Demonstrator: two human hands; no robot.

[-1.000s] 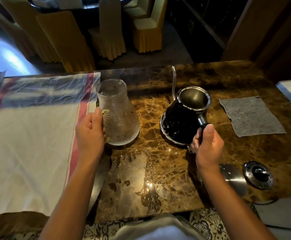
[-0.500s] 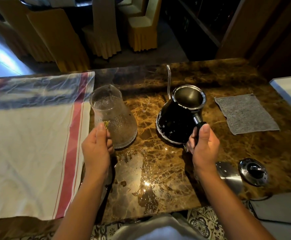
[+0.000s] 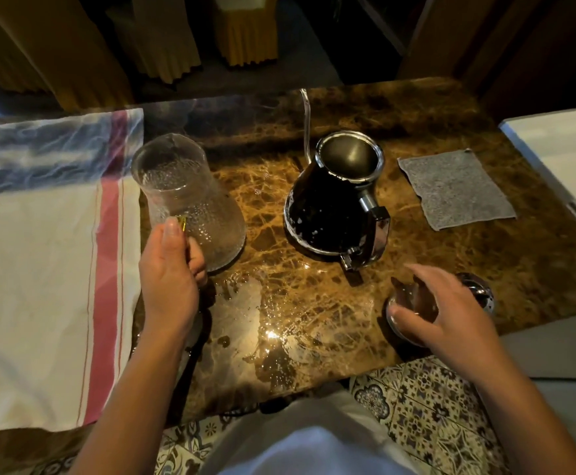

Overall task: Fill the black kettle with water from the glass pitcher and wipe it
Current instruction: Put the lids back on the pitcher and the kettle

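The black kettle (image 3: 327, 207) stands lidless on the marble counter (image 3: 536, 269), its thin spout pointing away and its handle toward me. To its left the textured glass pitcher (image 3: 190, 197) stands upright with water in it. My left hand (image 3: 170, 279) grips the pitcher's near side, thumb pressed on the glass. Free of the kettle, my right hand (image 3: 451, 310) hovers with fingers spread over a shiny round metal disc (image 3: 406, 332) near the front edge. A grey cloth (image 3: 457, 190) lies flat to the right of the kettle.
The kettle's metal lid (image 3: 483, 294) lies partly hidden behind my right hand. A white towel with a red stripe (image 3: 39, 269) covers the counter's left part. Water glistens on the marble (image 3: 269, 323) between my hands. A white surface (image 3: 560, 149) adjoins the right; covered chairs stand beyond.
My right hand has let go of the kettle handle and moved right and toward me, over the metal disc. The left hand stays on the pitcher. The view has tilted downward.
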